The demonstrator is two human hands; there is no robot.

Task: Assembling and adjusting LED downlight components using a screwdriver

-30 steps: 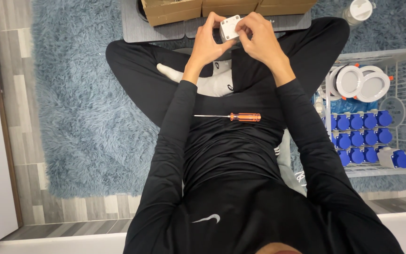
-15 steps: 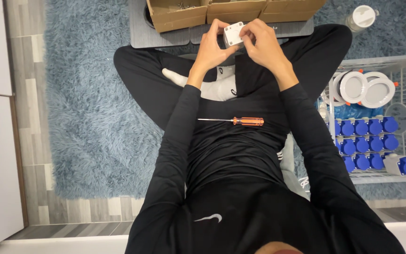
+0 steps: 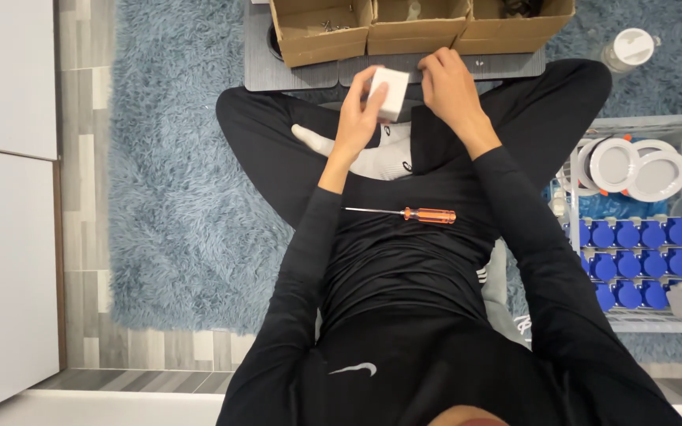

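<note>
Holding small white plastic block (image 3: 389, 91) in left hand (image 3: 361, 118) grip; right hand (image 3: 450, 88) empty, fingers loosely curled over brown cardboard boxes (image 3: 420, 24); orange-handled screwdriver (image 3: 408, 214) idle on lap.

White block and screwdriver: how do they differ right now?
The white block is boxy, plain white and held up in the left hand. The screwdriver is long and thin with an orange handle, lying untouched on the person's lap. The right hand holds neither.
</note>
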